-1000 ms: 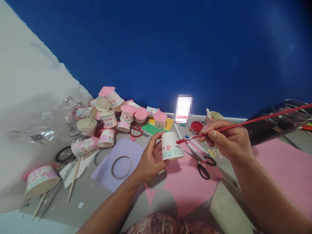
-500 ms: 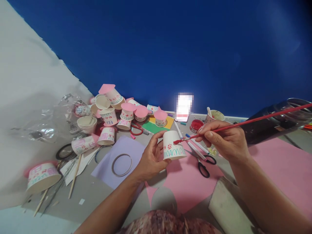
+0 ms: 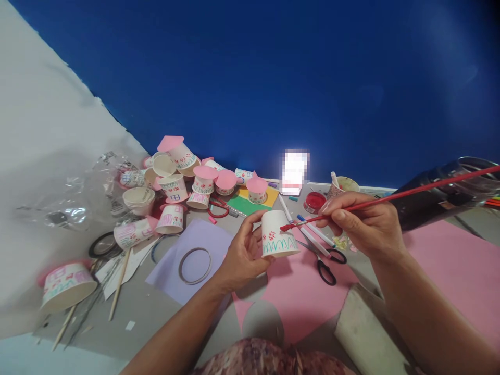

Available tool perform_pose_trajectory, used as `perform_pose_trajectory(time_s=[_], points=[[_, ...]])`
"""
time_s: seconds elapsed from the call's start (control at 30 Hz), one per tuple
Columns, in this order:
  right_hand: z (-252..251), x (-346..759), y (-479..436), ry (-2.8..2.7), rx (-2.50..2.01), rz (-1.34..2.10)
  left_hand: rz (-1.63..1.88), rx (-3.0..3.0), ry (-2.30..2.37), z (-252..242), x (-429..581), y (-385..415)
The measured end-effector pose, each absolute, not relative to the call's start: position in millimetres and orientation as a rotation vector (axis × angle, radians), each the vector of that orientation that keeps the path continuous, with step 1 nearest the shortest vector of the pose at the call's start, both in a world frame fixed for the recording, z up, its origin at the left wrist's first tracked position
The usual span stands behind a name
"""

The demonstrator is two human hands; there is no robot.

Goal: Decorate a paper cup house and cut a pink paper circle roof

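Observation:
My left hand (image 3: 242,255) grips an upside-down white paper cup (image 3: 276,234) with red marks and a teal zigzag line drawn near its rim. My right hand (image 3: 363,224) pinches a long red paintbrush (image 3: 390,197). The brush's red-loaded tip touches the cup's side near its upper right. Both hands hover above a pink paper sheet (image 3: 300,297) on the grey table.
A heap of decorated cups with pink lids (image 3: 187,182) lies at the back left. Black scissors (image 3: 322,263), markers (image 3: 308,229), a red paint pot (image 3: 314,201), a tape ring on lilac paper (image 3: 194,264), wooden sticks (image 3: 118,284) and a dark cylinder (image 3: 441,200) surround the hands.
The brush tip has shifted slightly left onto the cup's side. The cup and my left hand have barely moved.

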State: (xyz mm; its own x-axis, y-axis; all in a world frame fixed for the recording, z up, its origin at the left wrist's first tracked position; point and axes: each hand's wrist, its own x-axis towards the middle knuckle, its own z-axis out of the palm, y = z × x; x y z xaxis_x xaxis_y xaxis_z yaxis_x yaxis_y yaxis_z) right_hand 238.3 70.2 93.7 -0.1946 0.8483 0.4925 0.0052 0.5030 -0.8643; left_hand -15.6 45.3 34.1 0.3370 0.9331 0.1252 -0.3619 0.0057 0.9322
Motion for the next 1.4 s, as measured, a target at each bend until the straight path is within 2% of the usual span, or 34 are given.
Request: perform_pose_trajectory(time_s=[1.4], points=[[97.4,240.9,68.0,-1.6,-0.751,0.911,1.133,1.131,0.638,41.6,-14.9,42.9]])
